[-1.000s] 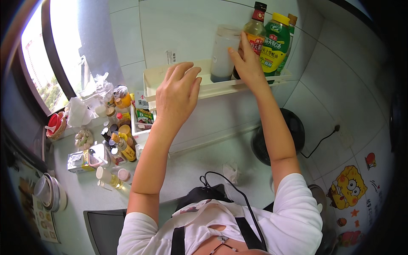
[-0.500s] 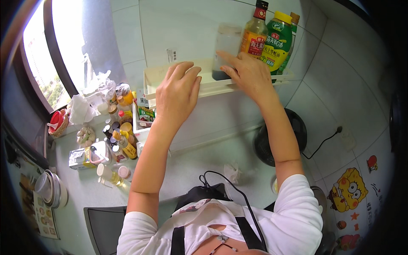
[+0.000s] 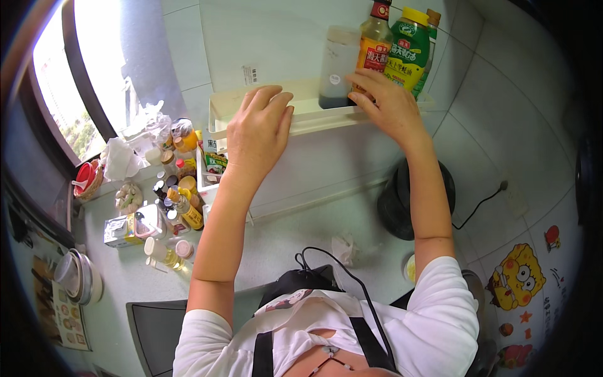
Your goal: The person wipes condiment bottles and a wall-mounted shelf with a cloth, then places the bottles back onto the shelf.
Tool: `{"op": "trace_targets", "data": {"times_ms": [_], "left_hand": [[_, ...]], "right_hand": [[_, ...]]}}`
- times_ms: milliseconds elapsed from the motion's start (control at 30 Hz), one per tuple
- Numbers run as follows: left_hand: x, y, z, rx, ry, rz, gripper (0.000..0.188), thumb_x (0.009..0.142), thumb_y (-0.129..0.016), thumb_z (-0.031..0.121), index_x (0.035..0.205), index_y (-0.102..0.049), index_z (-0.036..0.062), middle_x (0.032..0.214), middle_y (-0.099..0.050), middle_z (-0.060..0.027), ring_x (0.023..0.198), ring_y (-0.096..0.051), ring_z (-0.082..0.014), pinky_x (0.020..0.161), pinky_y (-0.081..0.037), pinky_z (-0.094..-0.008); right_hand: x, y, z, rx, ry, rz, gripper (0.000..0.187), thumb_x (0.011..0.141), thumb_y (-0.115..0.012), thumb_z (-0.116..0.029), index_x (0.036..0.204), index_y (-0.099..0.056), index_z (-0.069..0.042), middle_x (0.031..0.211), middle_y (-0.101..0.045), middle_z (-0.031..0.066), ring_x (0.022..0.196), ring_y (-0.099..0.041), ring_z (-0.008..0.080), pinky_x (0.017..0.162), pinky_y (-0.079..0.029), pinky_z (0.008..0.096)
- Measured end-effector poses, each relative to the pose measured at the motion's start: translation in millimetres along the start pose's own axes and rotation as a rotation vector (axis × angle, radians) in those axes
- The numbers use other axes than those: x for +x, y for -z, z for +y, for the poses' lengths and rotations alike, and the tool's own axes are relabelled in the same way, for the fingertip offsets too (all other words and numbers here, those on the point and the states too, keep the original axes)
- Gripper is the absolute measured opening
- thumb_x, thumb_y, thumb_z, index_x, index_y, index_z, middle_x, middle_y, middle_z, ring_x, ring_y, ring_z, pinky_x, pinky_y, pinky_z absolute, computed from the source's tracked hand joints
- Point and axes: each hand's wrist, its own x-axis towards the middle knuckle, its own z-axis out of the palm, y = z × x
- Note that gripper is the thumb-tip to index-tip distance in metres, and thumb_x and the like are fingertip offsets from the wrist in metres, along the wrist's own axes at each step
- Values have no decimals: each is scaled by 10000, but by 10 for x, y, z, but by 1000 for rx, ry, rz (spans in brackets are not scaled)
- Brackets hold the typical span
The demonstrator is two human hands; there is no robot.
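A white wall shelf with a low front lip runs across the upper middle. My left hand curls its fingers over the lip near the left end, holding the shelf's edge. Farther right, my right hand has its fingers bent but apart. It is in front of a sauce bottle with a red neck label, at or near its lower part; contact is unclear. A clear container with dark liquid at the bottom stands just left of this bottle. Behind my right hand is a green squeeze bottle with a yellow cap.
Another bottle stands at the shelf's right end. Below, seasoning bottles and jars crowd the counter at left, beside the window. A black round appliance sits under my right forearm. A crumpled tissue lies mid-counter.
My right hand has moved right, from in front of the clear container to the sauce bottle. The container stands slightly farther right, close against that bottle. My left hand stays at the shelf's edge.
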Motion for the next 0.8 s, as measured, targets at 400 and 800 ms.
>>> {"op": "trace_targets", "data": {"times_ms": [400, 800], "left_hand": [[-547, 313, -39, -46, -72, 116, 161, 753, -641, -31, 908, -655, 13, 946, -644, -114, 917, -617, -283, 774, -496, -358], [-2827, 1315, -336, 107, 619, -250, 110, 817, -617, 39, 921, -654, 41, 950, -647, -106, 852, -623, -276, 728, -496, -350]], "right_hand": [[-300, -390, -678, 473, 68, 302, 97, 823, -636, -117, 909, -668, -83, 802, -656, 52, 600, -591, 196, 548, -469, 289], [-1396, -2255, -2159, 1024, -9, -589, 175, 821, -644, -171, 982, -652, -104, 842, -673, 59, 651, -629, 191, 619, -506, 316]]}}
